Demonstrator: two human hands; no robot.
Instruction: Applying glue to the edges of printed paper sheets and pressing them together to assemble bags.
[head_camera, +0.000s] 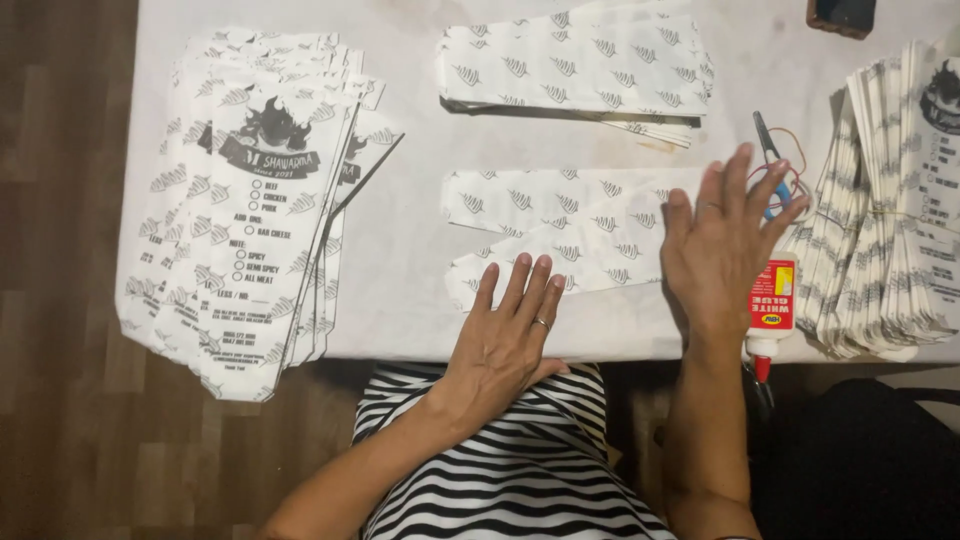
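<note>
A folded paper sheet (560, 225) with a grey leaf print lies in the middle of the white table (410, 290). My left hand (510, 330) rests flat near the table's front edge, fingers apart, its fingertips on the sheet's lower edge. My right hand (722, 235) presses flat on the sheet's right end, fingers spread. Neither hand holds anything. A white glue bottle (771, 312) with a red tip lies just right of my right wrist.
A fanned stack of printed paper bags (250, 200) lies at the left, overhanging the table edge. Another leaf-print stack (575, 65) sits at the back. More bags (890, 220) are piled at the right, with blue scissors (772, 160) beside them. A dark object (842, 15) sits top right.
</note>
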